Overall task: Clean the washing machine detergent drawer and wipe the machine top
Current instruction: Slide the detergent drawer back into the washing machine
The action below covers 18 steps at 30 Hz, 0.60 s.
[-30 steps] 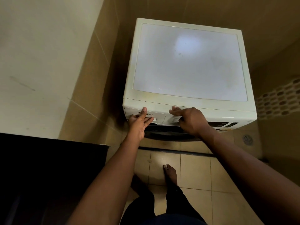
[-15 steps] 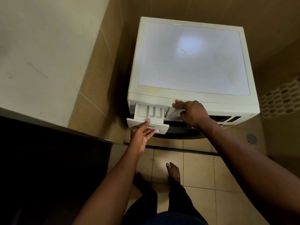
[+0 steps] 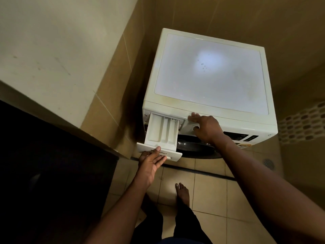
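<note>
The white washing machine (image 3: 249,123) stands in a tiled corner. Its pale top (image 3: 211,80) carries a few dark specks near the middle. The white detergent drawer (image 3: 161,131) sticks far out of the front at the left and shows three compartments. My left hand (image 3: 151,160) holds the drawer's front panel, thumb on its upper edge and fingers underneath. My right hand (image 3: 205,127) presses flat against the machine's front panel just right of the drawer opening, fingertips at the top edge.
A tiled wall (image 3: 109,95) runs close along the machine's left side. A dark, unlit area (image 3: 52,173) fills the lower left. The machine's dark round door (image 3: 193,147) lies under the drawer. A floor drain (image 3: 268,163) sits at the right. My bare foot (image 3: 182,192) is on the floor tiles.
The drawer was closed one second ago. My left hand has pulled it out, farther now than half a second ago. My right hand stays braced on the front panel.
</note>
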{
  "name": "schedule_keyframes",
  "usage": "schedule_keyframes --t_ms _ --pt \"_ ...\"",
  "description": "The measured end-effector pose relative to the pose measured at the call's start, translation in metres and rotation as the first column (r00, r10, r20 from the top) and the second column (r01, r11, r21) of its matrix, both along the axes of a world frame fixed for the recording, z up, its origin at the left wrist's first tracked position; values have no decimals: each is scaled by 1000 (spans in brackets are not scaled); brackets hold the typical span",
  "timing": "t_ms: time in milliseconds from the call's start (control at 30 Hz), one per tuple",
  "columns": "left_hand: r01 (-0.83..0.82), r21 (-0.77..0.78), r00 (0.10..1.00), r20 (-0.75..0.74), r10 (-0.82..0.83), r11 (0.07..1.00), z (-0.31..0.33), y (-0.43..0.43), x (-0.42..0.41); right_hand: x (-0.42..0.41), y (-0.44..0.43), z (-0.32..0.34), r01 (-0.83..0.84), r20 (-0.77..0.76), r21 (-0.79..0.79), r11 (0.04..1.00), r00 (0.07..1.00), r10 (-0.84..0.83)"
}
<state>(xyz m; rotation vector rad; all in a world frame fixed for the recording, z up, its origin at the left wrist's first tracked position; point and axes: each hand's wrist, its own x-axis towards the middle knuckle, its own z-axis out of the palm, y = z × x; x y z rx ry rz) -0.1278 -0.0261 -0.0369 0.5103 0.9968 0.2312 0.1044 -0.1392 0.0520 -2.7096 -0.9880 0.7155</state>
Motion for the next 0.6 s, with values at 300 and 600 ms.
schedule_keyframes --t_ms 300,600 --pt "-87 -9 993 80 87 996 -3 7 11 1 -2 -1 -19 -4 2 1000 1000 19" --pt "-76 31 997 32 75 997 1 47 114 10 -4 -1 -13 -49 14 1000 999 14"
